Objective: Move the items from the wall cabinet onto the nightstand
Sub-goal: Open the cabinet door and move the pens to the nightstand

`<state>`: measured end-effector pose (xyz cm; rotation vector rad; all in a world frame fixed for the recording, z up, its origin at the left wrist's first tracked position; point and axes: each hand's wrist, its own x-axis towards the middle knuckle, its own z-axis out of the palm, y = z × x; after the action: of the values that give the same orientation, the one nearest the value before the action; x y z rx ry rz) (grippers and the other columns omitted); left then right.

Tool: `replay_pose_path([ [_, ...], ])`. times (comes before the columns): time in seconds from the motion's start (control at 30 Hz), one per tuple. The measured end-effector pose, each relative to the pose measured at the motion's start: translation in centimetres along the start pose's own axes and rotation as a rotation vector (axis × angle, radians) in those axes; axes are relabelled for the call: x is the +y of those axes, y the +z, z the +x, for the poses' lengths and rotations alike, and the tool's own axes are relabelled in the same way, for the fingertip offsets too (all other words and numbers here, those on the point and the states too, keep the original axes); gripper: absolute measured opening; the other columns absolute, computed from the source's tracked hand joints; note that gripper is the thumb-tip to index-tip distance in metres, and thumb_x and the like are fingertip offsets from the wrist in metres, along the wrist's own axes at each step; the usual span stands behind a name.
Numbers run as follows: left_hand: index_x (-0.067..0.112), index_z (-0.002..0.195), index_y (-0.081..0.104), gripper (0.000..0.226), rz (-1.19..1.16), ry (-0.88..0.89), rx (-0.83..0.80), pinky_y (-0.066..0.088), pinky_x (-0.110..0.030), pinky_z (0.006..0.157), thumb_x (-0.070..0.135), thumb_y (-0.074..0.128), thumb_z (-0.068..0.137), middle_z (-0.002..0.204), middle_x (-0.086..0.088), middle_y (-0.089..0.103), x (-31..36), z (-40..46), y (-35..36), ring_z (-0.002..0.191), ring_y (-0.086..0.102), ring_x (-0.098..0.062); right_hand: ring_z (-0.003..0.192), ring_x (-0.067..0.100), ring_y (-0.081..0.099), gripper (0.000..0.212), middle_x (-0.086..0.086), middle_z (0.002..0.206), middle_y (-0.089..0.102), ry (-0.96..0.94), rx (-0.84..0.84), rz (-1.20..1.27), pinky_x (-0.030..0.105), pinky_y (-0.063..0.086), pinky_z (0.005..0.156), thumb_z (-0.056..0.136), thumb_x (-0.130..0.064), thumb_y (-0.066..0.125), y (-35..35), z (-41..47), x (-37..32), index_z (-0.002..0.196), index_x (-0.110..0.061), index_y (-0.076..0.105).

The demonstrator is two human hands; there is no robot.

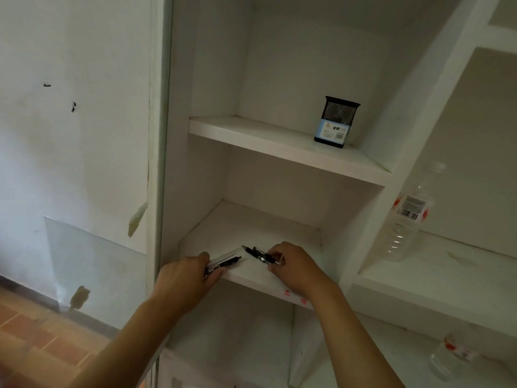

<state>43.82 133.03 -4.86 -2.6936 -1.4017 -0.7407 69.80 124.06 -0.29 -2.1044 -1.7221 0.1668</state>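
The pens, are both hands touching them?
Touching. The head view shows the left hand gripping pens and the right hand pinching other black pens on the shelf.

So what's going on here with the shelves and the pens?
A person is gathering pens off the lower shelf of a white wall cabinet. The left hand grips a few pens, and the right hand pinches another bunch of pens. A black mesh pen holder stands alone on the shelf above. A clear plastic bottle stands in the compartment to the right.
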Motion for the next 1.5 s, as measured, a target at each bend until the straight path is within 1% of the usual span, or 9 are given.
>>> replay_pose_path([
  [0.17,0.032,0.09,0.048,0.048,0.007,-0.016,-0.004,0.055,-0.029,0.063,0.076,0.029,0.095,0.068,0.009,0.055,-1.3,-2.1,-0.5,0.061,0.059,-0.01,0.093,0.014,0.058,0.023,-0.005,0.107,0.06,-0.075,-0.041,0.024,0.029,0.048,0.082,0.096,-0.025,0.068,0.7,-0.9,-1.0,0.119,-0.024,0.072],
  [0.3,0.034,0.091,0.048,0.055,0.031,-0.018,0.001,0.057,-0.029,0.064,0.079,0.017,0.088,0.067,0.01,0.056,-1.5,-3.4,-0.9,0.059,0.058,-0.006,0.104,0.013,0.051,0.04,-0.006,0.114,0.054,-0.11,-0.046,-0.024,0.034,0.048,0.09,0.097,-0.05,0.064,1.7,-1.2,-1.7,0.13,-0.026,0.064],
  [0.4,0.034,0.091,0.05,0.055,0.036,-0.031,0.002,0.057,-0.028,0.063,0.079,0.019,0.088,0.068,0.01,0.057,-1.9,-4.2,-0.7,0.059,0.059,-0.006,0.11,0.015,0.046,0.053,-0.005,0.118,0.05,-0.112,-0.019,-0.104,0.038,0.046,0.092,0.096,-0.065,0.055,2.9,-1.1,-2.4,0.133,-0.026,0.058],
  [0.7,0.035,0.109,0.058,0.062,0.026,-0.058,0.015,0.057,-0.025,0.062,0.079,0.02,0.09,0.071,0.012,0.06,-2.6,-6.4,-0.4,0.057,0.057,-0.001,0.107,0.023,0.047,0.073,0.001,0.119,0.05,-0.169,0.146,-0.384,0.039,0.04,0.084,0.092,-0.071,0.016,5.5,-1.9,-3.7,0.126,-0.022,0.056],
  [0.87,0.033,0.119,0.057,0.054,0.023,-0.069,-0.018,0.056,-0.024,0.064,0.074,0.03,0.096,0.074,0.011,0.061,-2.5,-7.9,-1.6,0.06,0.058,-0.002,0.102,0.022,0.048,0.052,-0.001,0.113,0.052,-0.201,0.127,-0.394,0.039,0.043,0.082,0.1,-0.065,0.03,5.3,-1.8,-3.5,0.118,-0.022,0.054],
  [0.97,0.032,0.106,0.053,0.046,0.017,-0.066,-0.026,0.053,-0.021,0.065,0.072,0.032,0.097,0.073,0.012,0.056,-2.2,-8.6,-2.4,0.061,0.057,-0.003,0.095,0.022,0.05,0.045,-0.001,0.107,0.053,-0.228,0.13,-0.375,0.039,0.044,0.076,0.102,-0.062,0.037,5.2,-2.0,-3.5,0.112,-0.02,0.052],
  [1.13,0.033,0.093,0.045,0.042,-0.009,-0.091,-0.027,0.053,-0.022,0.064,0.073,0.032,0.095,0.068,0.013,0.053,-2.0,-9.8,-3.5,0.059,0.056,-0.004,0.088,0.025,0.052,0.043,0.003,0.105,0.057,-0.252,0.119,-0.399,0.037,0.035,0.068,0.106,-0.056,0.039,5.0,-2.1,-4.0,0.112,-0.015,0.051],
  [1.33,0.033,0.092,0.046,0.043,-0.048,-0.09,-0.009,0.04,-0.015,0.058,0.073,0.032,0.095,0.069,0.012,0.053,-2.0,-11.5,-4.8,0.058,0.053,-0.004,0.081,0.031,0.065,0.043,0.004,0.095,0.068,-0.203,0.062,-0.365,0.042,0.046,0.067,0.107,-0.057,0.035,3.4,-2.8,-4.6,0.105,-0.016,0.047],
  [1.5,0.034,0.091,0.047,0.042,-0.086,-0.078,0.012,0.039,-0.016,0.055,0.073,0.034,0.095,0.069,0.013,0.054,-2.0,-13.3,-5.2,0.058,0.055,-0.004,0.081,0.032,0.065,0.044,0.002,0.092,0.068,-0.198,0.035,-0.378,0.04,0.042,0.064,0.107,-0.059,0.035,2.9,-5.9,-4.7,0.109,-0.018,0.048],
])
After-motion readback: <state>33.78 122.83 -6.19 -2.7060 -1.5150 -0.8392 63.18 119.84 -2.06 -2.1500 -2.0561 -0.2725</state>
